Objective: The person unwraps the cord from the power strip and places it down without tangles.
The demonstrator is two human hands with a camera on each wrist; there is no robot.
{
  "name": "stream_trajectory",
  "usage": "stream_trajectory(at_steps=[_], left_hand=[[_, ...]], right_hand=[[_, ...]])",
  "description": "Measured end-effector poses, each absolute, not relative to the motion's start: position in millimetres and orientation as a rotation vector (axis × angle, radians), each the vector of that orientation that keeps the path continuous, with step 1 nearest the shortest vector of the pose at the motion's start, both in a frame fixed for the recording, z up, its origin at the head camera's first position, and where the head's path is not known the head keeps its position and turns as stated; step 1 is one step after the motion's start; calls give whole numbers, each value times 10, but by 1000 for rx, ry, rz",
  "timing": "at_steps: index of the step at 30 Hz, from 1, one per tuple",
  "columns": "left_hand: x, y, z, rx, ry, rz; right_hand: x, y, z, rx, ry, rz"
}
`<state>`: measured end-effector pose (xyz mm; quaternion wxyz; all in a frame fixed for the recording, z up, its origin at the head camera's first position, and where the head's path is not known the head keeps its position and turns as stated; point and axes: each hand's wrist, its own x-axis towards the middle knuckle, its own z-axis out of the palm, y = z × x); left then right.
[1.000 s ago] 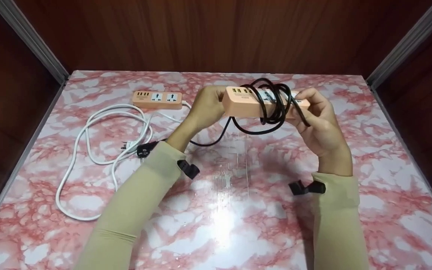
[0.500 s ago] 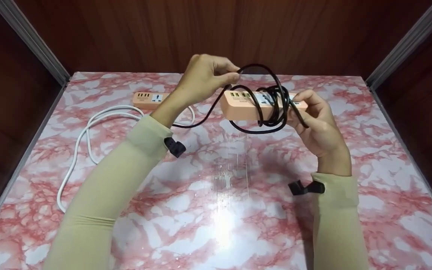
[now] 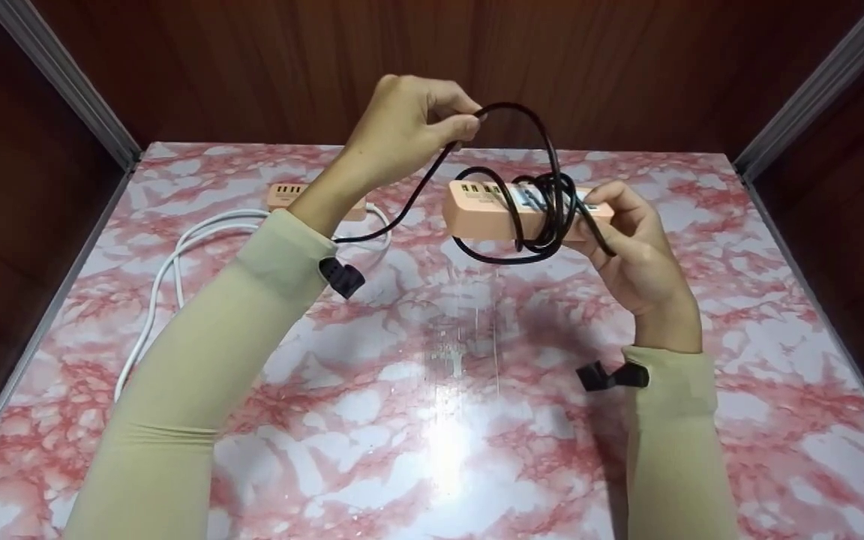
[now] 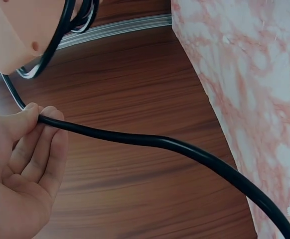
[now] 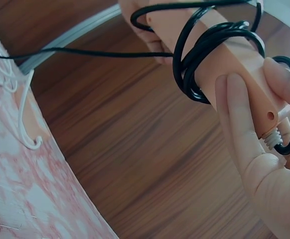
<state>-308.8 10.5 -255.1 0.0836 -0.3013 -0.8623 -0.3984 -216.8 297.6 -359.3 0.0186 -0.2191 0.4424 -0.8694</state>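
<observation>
In the head view an orange power strip [image 3: 481,217] is held in the air by the right hand [image 3: 646,259], which grips its right end. Several turns of black cable [image 3: 553,214] wrap around the strip's middle. Up and left of the strip, the left hand [image 3: 409,135] pinches the same cable between thumb and fingers; a loop arches from there over to the wraps. In the right wrist view, fingers of the right hand [image 5: 264,164] lie along the strip's underside [image 5: 219,74]. The left wrist view has the left hand [image 4: 25,159] pinching the black cable [image 4: 135,139].
A second orange power strip [image 3: 353,212] lies at the back left of the marbled table [image 3: 432,420], partly behind the left forearm. Its white cable [image 3: 153,296] is looped on the table's left side. Dark wood panels [image 3: 432,67] stand behind and at both sides.
The left hand has moved from beside the strip's left end to above and left of it, drawing the black cable up into a wider loop. The right hand and strip have barely moved.
</observation>
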Motion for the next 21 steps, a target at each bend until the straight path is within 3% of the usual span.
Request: stream_trajectory(at_steps=[21], left_hand=[[-2870,130,-2342,-995,-2501,-1152]], right_hand=[[-2159,2984,-3599,-670,1394,-2710]])
